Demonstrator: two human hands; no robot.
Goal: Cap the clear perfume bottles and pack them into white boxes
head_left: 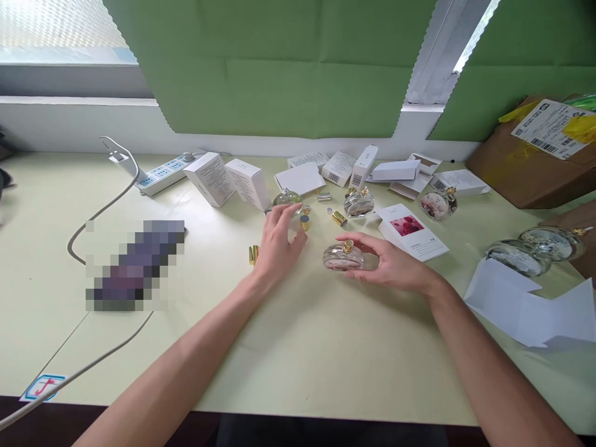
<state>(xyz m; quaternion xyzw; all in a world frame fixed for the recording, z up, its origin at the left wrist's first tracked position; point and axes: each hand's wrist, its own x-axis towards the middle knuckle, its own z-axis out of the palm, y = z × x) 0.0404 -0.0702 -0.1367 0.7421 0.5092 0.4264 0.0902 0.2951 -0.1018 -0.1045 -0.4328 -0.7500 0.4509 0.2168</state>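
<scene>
My right hand [384, 264] grips a round, clear perfume bottle [342, 257] by its side, thumb in front and fingers behind. The bottle stands upright with a gold neck on top. My left hand [279, 239] is open above the table, holding nothing I can see. Its fingertips partly cover another glass perfume bottle [286, 197], and whether they touch it I cannot tell. Close to the thumb stands a small gold cap [304, 223]. Beside the wrist is a gold cylinder cap [253, 254]. Another gold cap [339, 218] lies between the hands, farther back.
White boxes [212, 180] line the back, near a power strip [162, 174]. More perfume bottles [359, 203] stand behind and at right. A printed card box [412, 233] lies right of centre. A blurred dark object [137, 267] and cable are left; a cardboard carton [512, 161] is right.
</scene>
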